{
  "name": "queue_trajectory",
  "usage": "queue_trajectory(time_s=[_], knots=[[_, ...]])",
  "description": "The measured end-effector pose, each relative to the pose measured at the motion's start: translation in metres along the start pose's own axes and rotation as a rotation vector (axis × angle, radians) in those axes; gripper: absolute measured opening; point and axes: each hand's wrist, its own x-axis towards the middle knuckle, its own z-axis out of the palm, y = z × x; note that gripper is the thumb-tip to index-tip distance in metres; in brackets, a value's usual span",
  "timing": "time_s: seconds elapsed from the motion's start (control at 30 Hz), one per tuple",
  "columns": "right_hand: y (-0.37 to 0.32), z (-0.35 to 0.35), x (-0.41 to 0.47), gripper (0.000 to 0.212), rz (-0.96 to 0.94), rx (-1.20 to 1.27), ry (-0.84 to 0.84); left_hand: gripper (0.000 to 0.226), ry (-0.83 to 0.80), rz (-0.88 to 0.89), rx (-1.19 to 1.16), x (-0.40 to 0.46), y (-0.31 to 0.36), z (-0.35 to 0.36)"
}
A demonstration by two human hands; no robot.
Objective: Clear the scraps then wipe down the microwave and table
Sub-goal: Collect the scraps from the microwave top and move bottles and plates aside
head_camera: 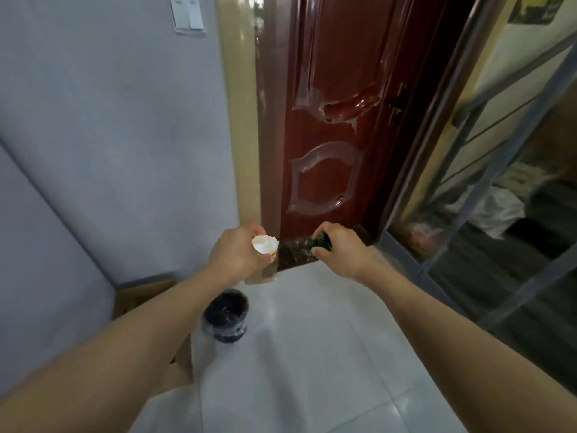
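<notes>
eggshell half (265, 244), white and jagged-rimmed, hollow side up, gripped in curled fingers of left hand (239, 253). dark green crumpled scrap (320, 241) clenched in right hand (338, 246), mostly hidden by fingers. both held out above white glossy floor tiles (312, 348). below left forearm, black-lined round bin (225, 316) beside brown cardboard box (146, 296), near grey wall. ahead, dark red panelled door (331, 126); grey metal shelf frame (487, 170) at right.

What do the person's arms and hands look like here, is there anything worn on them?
Both forearms are bare along all that shows: no sleeves, gloves, watch, bracelet or rings visible. The left hand and right hand are bare too. The picture is slightly blurred, so small details such as thin rings cannot be ruled out.
</notes>
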Motion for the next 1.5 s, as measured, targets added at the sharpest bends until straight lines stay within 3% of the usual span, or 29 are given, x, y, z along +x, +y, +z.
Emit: queue_trajectory(time_s=[0.4,0.9,1.2,1.5], knots=[[0.061,0.007,0.177,0.024,-0.263,0.05,-0.267,0.038,0.166,-0.329,-0.005,0.099,0.001,0.037],[0.003,0.119,0.326,0.011,-0.501,0.049,-0.535,0.042,0.319,-0.622,-0.031,0.176,-0.122,0.036],[-0.027,0.181,0.402,0.023,-0.658,-0.025,-0.72,0.036,0.427,-0.824,-0.094,0.214,-0.166,0.04],[-0.035,0.243,0.467,0.027,-0.911,-0.08,-0.938,0.046,0.611,-1.165,-0.216,0.253,-0.178,0.089]])
